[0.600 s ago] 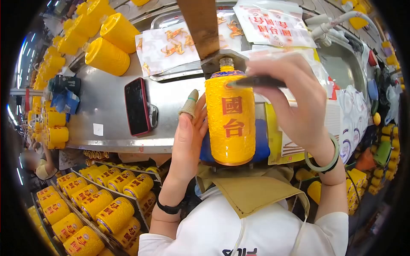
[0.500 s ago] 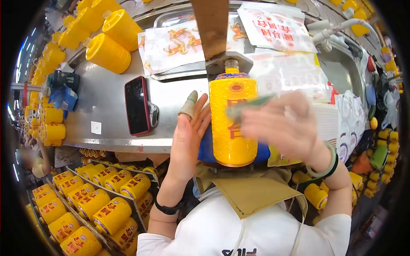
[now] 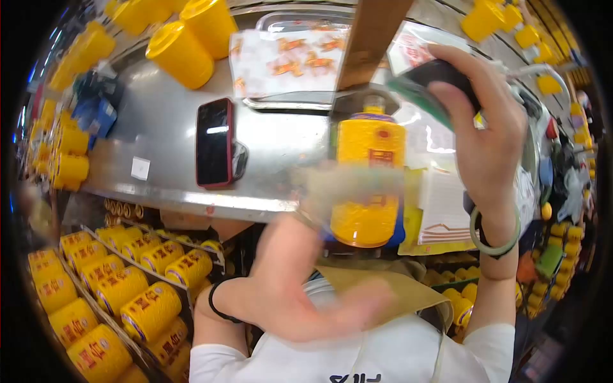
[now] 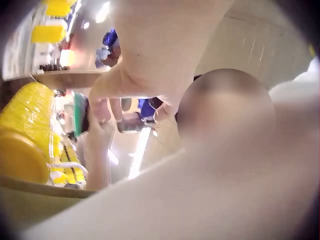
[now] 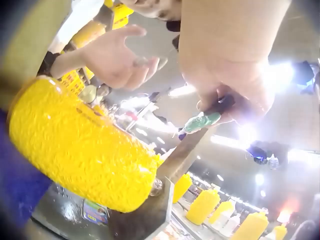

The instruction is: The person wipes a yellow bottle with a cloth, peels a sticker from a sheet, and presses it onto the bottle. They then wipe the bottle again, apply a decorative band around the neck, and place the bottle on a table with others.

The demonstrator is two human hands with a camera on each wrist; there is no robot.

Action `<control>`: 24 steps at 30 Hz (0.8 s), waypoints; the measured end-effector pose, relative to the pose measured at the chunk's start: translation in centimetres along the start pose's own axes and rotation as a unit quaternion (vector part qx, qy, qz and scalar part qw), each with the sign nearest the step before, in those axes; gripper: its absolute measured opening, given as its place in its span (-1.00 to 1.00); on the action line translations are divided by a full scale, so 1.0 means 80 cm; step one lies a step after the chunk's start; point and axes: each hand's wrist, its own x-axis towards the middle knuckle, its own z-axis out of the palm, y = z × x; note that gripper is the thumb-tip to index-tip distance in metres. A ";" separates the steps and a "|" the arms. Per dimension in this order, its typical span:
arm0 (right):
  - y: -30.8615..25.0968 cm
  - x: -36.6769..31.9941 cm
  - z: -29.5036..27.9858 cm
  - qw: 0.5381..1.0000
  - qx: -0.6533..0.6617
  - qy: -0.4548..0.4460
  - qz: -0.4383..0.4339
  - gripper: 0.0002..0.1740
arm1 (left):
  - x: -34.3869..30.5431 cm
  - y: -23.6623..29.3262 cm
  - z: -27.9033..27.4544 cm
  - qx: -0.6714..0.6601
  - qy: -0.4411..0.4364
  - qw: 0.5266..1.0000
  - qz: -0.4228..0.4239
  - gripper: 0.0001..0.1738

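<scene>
A yellow bottle [image 3: 361, 226] with red characters and a clear neck lies on a blue support [image 3: 401, 220], its neck at a dark notched bracket [image 3: 341, 105]. My left hand [image 3: 281, 281], blurred, crosses low over the bottle, thumb spread wide, fingers reaching over the label. In the right wrist view the left hand [image 5: 112, 57] appears with loose fingers and nothing in them. Up and right of the bottle, my right hand [image 3: 495, 131] grips a dark tool [image 3: 450, 80] with a green edge; its pale green end [image 5: 202, 121] shows in the right wrist view.
A phone [image 3: 214, 143] lies on the metal table [image 3: 274, 153]. Behind it is a tray [image 3: 287, 102] with a sheet of orange-brown figures [image 3: 294, 45]. A wooden post [image 3: 370, 45] rises behind the bottle. Racks of yellow bottles [image 3: 150, 309] stand lower left; more yellow bottles [image 3: 182, 54] stand upper left.
My right hand has lifted the tool off the bottle's label, up and to the right. My left hand has swung from beside the bottle to across it. The view has shifted.
</scene>
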 end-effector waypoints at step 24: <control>-0.057 -0.108 0.002 0.951 0.148 -0.135 -0.237 -0.67 | 0.000 -0.045 -0.028 -0.042 0.231 0.972 -0.012 -0.19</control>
